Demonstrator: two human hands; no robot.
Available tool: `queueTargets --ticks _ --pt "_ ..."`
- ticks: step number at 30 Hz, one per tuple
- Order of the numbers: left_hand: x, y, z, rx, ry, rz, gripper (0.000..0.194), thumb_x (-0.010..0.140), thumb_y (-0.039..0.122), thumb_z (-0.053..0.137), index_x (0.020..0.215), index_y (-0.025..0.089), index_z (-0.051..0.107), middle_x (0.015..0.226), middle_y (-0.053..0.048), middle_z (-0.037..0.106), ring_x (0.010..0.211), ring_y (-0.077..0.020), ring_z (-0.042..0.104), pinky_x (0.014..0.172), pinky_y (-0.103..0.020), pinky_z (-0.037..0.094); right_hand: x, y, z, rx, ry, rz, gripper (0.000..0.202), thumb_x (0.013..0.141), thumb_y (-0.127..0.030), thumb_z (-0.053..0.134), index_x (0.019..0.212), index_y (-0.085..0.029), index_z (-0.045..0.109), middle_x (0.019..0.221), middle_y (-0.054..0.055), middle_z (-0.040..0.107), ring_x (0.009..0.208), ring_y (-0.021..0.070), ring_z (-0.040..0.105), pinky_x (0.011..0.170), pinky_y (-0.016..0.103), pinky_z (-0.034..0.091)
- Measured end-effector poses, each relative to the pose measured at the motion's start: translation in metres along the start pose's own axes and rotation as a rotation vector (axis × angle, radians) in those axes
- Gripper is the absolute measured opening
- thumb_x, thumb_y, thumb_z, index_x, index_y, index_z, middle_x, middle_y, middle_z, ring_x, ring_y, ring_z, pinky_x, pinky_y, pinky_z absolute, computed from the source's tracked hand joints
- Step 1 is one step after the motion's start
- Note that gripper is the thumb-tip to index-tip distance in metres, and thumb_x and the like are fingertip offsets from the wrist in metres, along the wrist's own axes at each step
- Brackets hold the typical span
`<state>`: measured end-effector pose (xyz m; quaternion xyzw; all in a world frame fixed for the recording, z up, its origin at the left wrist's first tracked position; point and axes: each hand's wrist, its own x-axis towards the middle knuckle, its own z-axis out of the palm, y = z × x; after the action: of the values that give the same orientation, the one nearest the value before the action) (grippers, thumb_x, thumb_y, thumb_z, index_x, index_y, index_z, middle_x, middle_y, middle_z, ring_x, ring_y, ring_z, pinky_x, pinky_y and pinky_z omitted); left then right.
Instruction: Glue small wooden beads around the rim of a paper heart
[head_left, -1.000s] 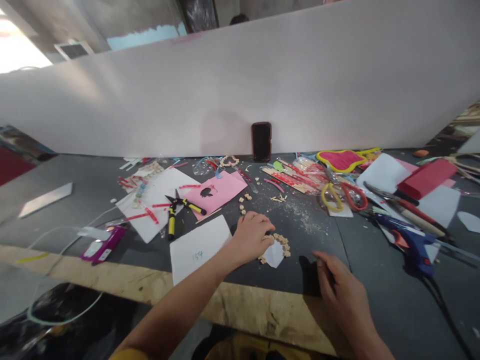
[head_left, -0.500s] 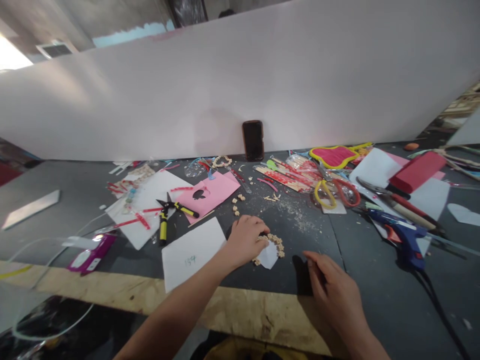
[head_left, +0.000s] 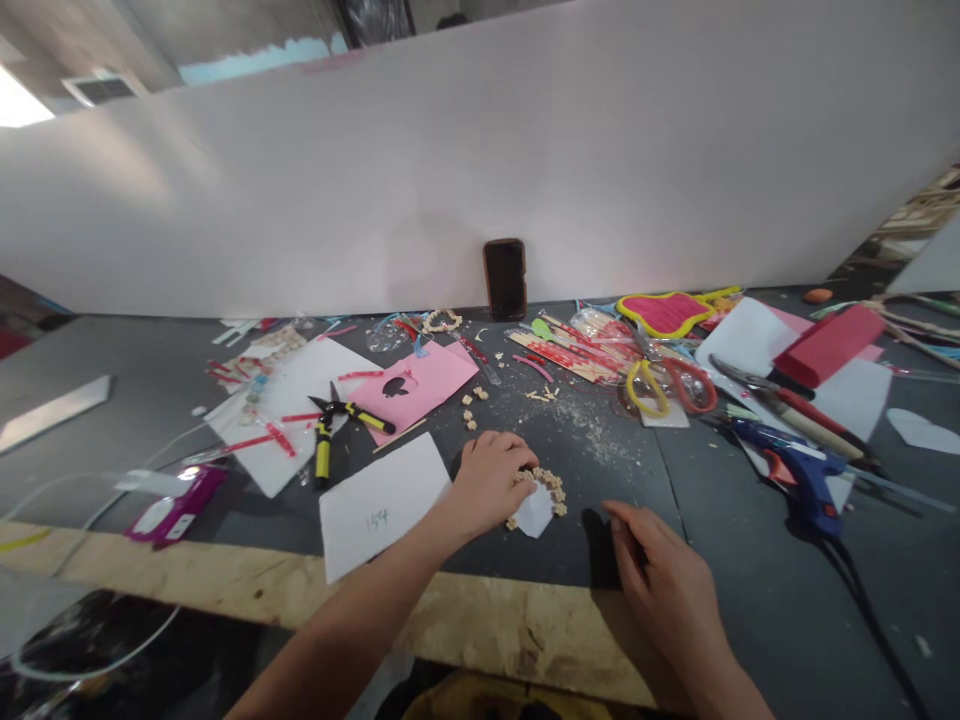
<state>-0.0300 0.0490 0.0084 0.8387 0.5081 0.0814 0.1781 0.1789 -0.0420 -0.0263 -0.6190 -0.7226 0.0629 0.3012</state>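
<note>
My left hand rests with bent fingers on the left part of a curved row of small beige pieces. Whether its fingertips grip one of them is hidden. The row curves around a white paper shape on the dark table. To the right, my right hand hovers near the table edge, its fingers curled together; what lies between them, if anything, cannot be made out. Several loose beige pieces lie beyond my left hand.
A phone leans on the white panel. Pliers, pink paper and a white sheet lie left. Scissors, red-patterned sticks and a blue glue gun with its cord lie right.
The whole view has shifted very slightly. Both hands keep nearly the same pose and place by the beige pieces.
</note>
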Motion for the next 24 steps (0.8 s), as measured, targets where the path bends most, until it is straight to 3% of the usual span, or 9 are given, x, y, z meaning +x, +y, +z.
queueTargets --ticks 11,17,21,24 --pt "-0.002 0.002 -0.001 -0.018 -0.011 -0.018 0.025 0.078 0.030 0.059 0.102 0.027 0.064 0.115 -0.003 0.060 0.108 -0.0252 0.050 0.090 -0.044 0.038 0.002 -0.003 -0.002 -0.052 -0.057 0.068 0.026 0.090 -0.031 0.042 0.108 -0.021 0.057 0.092 0.005 0.068 0.082 0.0178 0.066 0.067 0.028 0.052" --pt "-0.003 -0.003 -0.004 -0.043 -0.016 0.002 0.025 0.078 0.030 0.060 0.103 0.025 0.063 0.116 -0.003 0.060 0.108 -0.0241 0.051 0.093 -0.042 0.037 0.033 -0.015 -0.004 -0.011 -0.223 -0.050 0.029 0.089 -0.026 0.043 0.113 -0.018 0.057 0.106 0.009 0.064 0.097 0.0211 0.059 0.082 0.035 0.049" --pt "-0.004 -0.005 -0.002 -0.050 0.008 0.018 0.022 0.079 0.028 0.059 0.100 0.024 0.063 0.114 -0.002 0.061 0.108 -0.0227 0.051 0.093 -0.041 0.037 0.058 -0.028 0.006 0.000 -0.257 -0.104 0.029 0.087 -0.020 0.044 0.111 -0.017 0.059 0.106 0.010 0.064 0.099 0.0231 0.054 0.086 0.040 0.047" --pt "-0.005 -0.006 0.000 -0.054 0.038 0.021 0.020 0.079 0.026 0.058 0.098 0.024 0.063 0.114 -0.001 0.060 0.108 -0.0217 0.050 0.093 -0.040 0.037 0.067 -0.035 0.014 -0.015 -0.258 -0.099 0.025 0.086 -0.025 0.048 0.106 -0.017 0.061 0.105 0.010 0.063 0.099 0.0245 0.052 0.086 0.041 0.045"
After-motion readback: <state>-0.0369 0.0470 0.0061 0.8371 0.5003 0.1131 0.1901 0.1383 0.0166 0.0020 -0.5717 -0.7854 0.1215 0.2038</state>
